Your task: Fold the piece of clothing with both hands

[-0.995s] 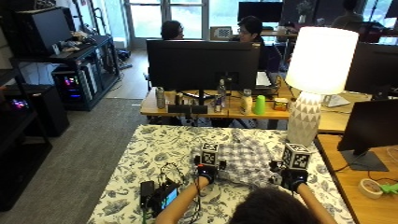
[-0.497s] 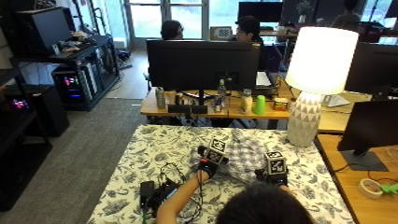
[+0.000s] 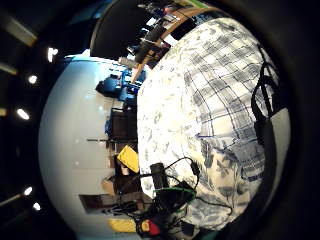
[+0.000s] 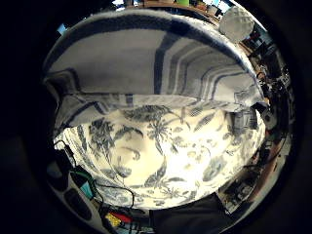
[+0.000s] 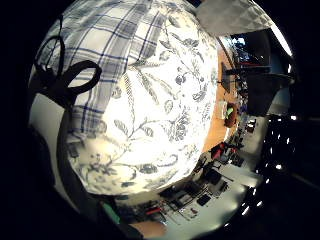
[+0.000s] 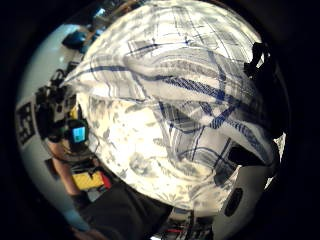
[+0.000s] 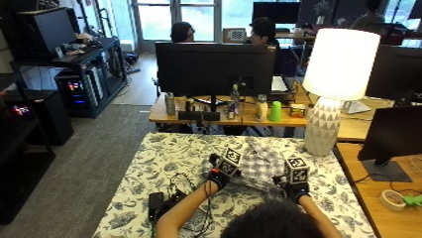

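step: folding shirt (image 7: pixel 258 166), judged mid-fold; lift both edges evenly, lay flat | left hand (image 7: pixel 218 174): grips shirt's left edge, raised off desk (image 7: pixel 165 158) | right hand (image 7: pixel 298 188): at shirt's right edge, grip unclear, cannot tell | shirt: mid-desk, between hands, lamp (image 7: pixel 332 84) beyond on the far right

You have no readable text, label, brand, number or sign anywhere in these views. Nothing legible stands on the plaid shirt (image 7: pixel 262 163), on the floral cloth over the tabletop (image 7: pixel 158 163) beneath your hands, or on the dark monitor (image 7: pixel 214 67) beyond them.
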{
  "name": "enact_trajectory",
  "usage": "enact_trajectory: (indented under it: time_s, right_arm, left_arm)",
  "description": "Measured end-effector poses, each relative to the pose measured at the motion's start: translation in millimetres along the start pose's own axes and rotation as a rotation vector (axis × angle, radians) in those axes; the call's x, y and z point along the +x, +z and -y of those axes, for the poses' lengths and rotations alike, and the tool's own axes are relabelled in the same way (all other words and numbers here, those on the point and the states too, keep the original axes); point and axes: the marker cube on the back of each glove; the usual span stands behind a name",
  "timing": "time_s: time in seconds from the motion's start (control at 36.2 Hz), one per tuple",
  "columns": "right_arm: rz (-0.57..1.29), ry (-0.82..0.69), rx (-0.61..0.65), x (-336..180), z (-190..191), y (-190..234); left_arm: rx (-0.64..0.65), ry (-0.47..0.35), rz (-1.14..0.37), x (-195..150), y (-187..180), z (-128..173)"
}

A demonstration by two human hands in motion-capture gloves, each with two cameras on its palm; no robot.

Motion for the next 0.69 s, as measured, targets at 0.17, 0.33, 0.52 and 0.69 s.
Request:
enact_trajectory:
  time_s: [0.17,0.33,0.52,0.69]
  right_arm:
    - [-0.270,0.031,0.075,21.9,7.5,0.7]
    - [-0.264,-0.037,0.059,11.0,-44.9,-7.2]
    - [-0.291,-0.106,0.171,5.3,-81.9,-20.4]
    - [-0.330,-0.054,0.210,16.2,-49.4,-64.3]
  left_arm:
    - [-0.006,0.018,0.055,-6.7,-7.7,-23.9]
    - [-0.069,0.107,-0.025,-12.8,-28.0,-78.2]
    - [-0.043,0.113,-0.014,-25.1,-66.9,-122.0]
    - [-0.036,0.059,0.041,-33.1,-77.4,-81.4]
